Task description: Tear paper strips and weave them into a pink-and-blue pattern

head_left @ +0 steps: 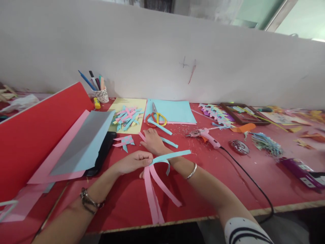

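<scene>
My left hand (134, 161) pinches a bundle of paper strips where they cross. Two long pink strips (165, 188) and more pink hang down from its fingertips, and a light blue strip (175, 155) points right, with another blue end curling under it. Just beyond, my right hand (152, 140) is bent with curled fingers, and a pink paper strip (142, 136) sticks out beside its thumb; its fingertips are partly hidden. A blue strip (169, 142) lies by the right wrist. To the left rests a small woven pink-and-blue piece (124, 141).
Behind are scissors (156, 117), blue sheets (175, 110) and a pile of strips (128, 118). A pink glue gun (207, 135) with a black cord lies right, near a round decorated object (239, 147) and a purple box (302, 174). Stacked paper (78, 145) and a red board (45, 135) stand left.
</scene>
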A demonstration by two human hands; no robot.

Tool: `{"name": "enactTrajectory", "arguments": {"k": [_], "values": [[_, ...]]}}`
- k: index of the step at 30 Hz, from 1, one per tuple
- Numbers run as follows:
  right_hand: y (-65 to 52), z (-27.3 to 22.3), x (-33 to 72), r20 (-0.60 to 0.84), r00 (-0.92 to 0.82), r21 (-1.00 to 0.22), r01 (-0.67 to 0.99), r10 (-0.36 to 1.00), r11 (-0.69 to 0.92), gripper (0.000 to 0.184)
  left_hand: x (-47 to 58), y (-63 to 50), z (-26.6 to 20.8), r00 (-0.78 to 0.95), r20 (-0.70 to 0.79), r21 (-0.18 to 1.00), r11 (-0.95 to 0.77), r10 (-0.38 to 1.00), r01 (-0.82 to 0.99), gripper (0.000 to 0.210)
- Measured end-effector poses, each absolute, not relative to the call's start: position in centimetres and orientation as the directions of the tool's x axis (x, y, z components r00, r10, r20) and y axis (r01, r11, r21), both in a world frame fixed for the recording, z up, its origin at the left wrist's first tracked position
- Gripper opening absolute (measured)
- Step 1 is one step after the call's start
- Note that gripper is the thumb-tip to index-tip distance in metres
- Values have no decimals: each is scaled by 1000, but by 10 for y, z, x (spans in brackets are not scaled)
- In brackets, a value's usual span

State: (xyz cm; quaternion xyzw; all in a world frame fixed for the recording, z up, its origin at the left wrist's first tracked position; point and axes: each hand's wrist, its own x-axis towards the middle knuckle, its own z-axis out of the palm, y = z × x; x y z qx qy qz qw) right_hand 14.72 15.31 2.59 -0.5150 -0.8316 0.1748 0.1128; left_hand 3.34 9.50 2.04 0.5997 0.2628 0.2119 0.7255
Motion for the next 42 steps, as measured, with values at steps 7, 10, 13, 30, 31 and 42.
{"name": "enactTrajectory", "arguments": {"k": [7,10,13,30,31,42], "values": [[156,24,145,-2,-474,-521,752,881,403,41,33,95,20,760,-120,984,181,639,4,45],[158,22,147,-4,-489,-569,719,872,400,42,33,95,21,757,-116,983,186,644,-7,45],[158,21,151,4,-506,-599,689,863,407,28,33,95,22,750,-110,983,183,652,-15,44],[166,79,217,132,-309,-904,352,942,242,16,26,98,22,663,-132,977,210,737,-39,44],[162,83,225,128,-286,-922,319,950,220,16,26,98,23,662,-132,977,209,738,-39,44],[122,69,294,191,62,-981,55,980,188,17,24,94,29,649,-157,983,180,745,31,45]]}}
